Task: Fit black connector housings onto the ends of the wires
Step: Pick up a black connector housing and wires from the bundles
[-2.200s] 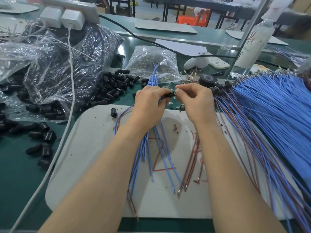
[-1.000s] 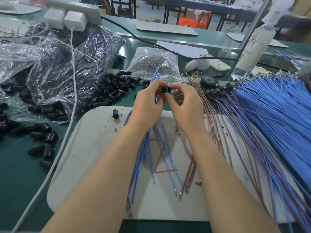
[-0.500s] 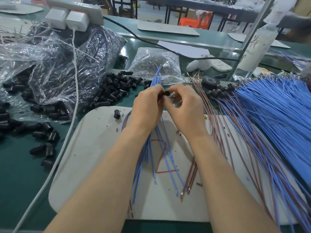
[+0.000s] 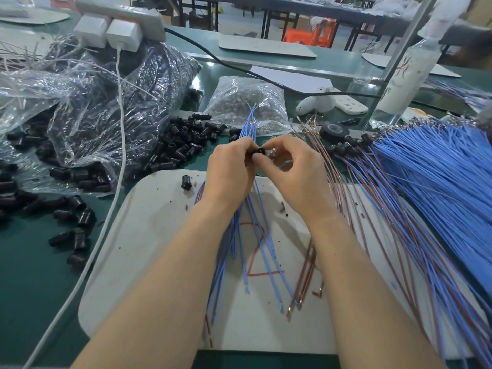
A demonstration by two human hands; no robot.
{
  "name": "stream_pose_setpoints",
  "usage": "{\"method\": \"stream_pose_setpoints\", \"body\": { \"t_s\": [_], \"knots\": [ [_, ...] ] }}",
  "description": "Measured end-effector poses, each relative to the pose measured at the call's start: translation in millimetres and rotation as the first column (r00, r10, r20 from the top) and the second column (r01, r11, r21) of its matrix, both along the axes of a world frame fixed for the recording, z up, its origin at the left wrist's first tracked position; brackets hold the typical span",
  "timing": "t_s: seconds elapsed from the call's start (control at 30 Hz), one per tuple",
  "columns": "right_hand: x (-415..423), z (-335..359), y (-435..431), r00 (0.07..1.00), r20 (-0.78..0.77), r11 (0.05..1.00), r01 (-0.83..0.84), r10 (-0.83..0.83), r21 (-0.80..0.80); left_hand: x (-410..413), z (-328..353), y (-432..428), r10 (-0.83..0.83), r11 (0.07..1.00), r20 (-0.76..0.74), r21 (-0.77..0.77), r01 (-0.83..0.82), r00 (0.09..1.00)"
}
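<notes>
Both hands meet above the far edge of the white work mat. My left hand grips a bundle of blue wires whose ends fan upward past its fingers, and its fingertips pinch a small black connector housing. My right hand pinches the same housing from the right, with a small metal piece showing at its fingertips. Loose black housings lie heaped left of the hands; one housing stands alone on the mat.
A large sheaf of blue and brown wires covers the right side. Plastic bags of housings sit at left, a clear bag of small parts behind the hands. A white charger cable crosses the green table; a tape roll lies beyond.
The right hand came in from the wire sheaf to meet the left hand, and the housing now sits pinched between both sets of fingertips. The hands have barely moved in the last half second.
</notes>
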State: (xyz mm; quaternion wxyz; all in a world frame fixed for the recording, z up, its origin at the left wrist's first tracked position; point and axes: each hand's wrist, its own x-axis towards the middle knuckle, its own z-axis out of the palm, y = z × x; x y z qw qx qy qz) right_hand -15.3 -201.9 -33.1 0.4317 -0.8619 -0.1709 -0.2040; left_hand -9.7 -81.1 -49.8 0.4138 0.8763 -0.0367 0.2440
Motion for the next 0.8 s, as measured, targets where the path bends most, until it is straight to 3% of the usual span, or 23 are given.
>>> {"method": "stream_pose_setpoints", "body": {
  "t_s": [0.1,0.27,0.5,0.8],
  "knots": [
    [1.8,5.2,-7.2,1.0,-0.029,0.988,0.01,-0.005,0.152,2.5,-1.5,-0.9,0.008,1.0,-0.006,-0.025,-0.009,1.0],
    [0.5,12.2,-12.9,0.989,-0.118,0.967,-0.058,0.089,0.248,5.1,-1.9,-0.7,0.028,0.999,-0.029,-0.015,-0.028,0.999],
    [-1.0,15.0,-10.0,0.992,-0.103,0.991,-0.061,0.073,0.116,2.3,0.7,-0.6,0.025,1.0,-0.034,0.01,-0.025,0.999],
    [-6.3,15.7,-3.4,1.0,-0.008,0.998,-0.029,0.03,0.062,0.2,3.0,-1.4,0.038,0.999,-0.061,0.021,-0.037,0.997]
  ]
}}
